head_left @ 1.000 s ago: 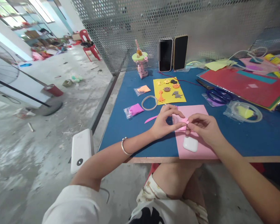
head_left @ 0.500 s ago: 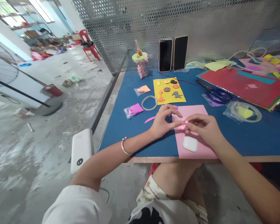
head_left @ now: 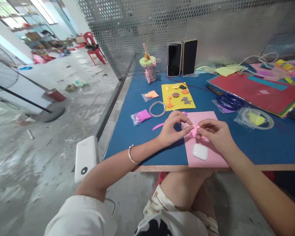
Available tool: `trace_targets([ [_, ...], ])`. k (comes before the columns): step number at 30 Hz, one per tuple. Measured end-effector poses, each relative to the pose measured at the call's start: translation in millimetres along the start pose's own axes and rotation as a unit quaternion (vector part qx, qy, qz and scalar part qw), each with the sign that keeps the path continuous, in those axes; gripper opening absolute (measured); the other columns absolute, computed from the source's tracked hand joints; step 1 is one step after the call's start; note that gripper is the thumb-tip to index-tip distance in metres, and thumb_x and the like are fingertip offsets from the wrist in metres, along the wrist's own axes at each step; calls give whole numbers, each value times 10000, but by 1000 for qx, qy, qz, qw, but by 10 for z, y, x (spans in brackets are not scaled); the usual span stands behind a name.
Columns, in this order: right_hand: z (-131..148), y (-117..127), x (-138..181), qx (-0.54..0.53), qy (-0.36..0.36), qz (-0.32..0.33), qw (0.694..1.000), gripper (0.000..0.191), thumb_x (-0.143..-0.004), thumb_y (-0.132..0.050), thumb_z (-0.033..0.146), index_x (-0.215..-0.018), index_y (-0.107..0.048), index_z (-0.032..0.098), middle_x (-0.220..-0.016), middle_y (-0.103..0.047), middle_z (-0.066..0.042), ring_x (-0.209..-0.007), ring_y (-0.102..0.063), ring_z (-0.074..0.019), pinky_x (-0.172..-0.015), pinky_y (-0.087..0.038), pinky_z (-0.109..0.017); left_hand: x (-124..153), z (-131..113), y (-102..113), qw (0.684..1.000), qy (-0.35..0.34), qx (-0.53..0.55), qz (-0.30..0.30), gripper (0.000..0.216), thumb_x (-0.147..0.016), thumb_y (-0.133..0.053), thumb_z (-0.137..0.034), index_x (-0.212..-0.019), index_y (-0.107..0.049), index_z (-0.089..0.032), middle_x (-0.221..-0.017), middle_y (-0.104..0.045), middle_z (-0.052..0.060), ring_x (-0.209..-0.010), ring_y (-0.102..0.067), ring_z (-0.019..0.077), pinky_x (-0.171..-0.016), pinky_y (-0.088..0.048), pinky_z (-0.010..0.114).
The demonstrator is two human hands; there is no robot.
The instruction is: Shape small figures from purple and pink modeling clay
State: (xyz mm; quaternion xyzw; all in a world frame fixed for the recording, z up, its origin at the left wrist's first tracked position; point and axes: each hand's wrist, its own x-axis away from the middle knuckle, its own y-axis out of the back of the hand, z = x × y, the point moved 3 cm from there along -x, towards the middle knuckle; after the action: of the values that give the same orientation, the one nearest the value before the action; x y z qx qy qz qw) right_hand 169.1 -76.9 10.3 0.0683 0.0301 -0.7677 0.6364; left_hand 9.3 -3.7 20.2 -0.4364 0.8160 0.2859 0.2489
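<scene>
the pink clay piece (head_left: 194,131) is mostly hidden between the fingertips of the left hand (head_left: 173,129) and right hand (head_left: 215,134), its shape too small to tell. the red sheet (head_left: 260,93) runs off the right edge, and one phone screen (head_left: 174,59) is blurred.

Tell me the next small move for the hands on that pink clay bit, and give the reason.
Probably keep pinching it into shape: left hand and right hand meet on the small pink clay piece, held just above the pink sheet, apparently unfinished.

left hand (head_left: 170,132) and right hand (head_left: 215,134) drawn closer; fingers now pinching pink clay piece (head_left: 193,130) together
</scene>
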Motion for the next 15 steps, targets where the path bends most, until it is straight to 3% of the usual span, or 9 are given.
trace_targets([
  [15, 2, -12, 15, 56, 39, -17, 998, 85, -713, -754, 272, -774, -708, 234, -741, -721, -13, -582, -680, -150, -568, -581, -252, 2, 11, -16, 997, 58, 49, 27, 173, -798, -687, -342, -821, -690, -170, -807, -603, 49, -814, -527, 143, -672, -423, 272],
])
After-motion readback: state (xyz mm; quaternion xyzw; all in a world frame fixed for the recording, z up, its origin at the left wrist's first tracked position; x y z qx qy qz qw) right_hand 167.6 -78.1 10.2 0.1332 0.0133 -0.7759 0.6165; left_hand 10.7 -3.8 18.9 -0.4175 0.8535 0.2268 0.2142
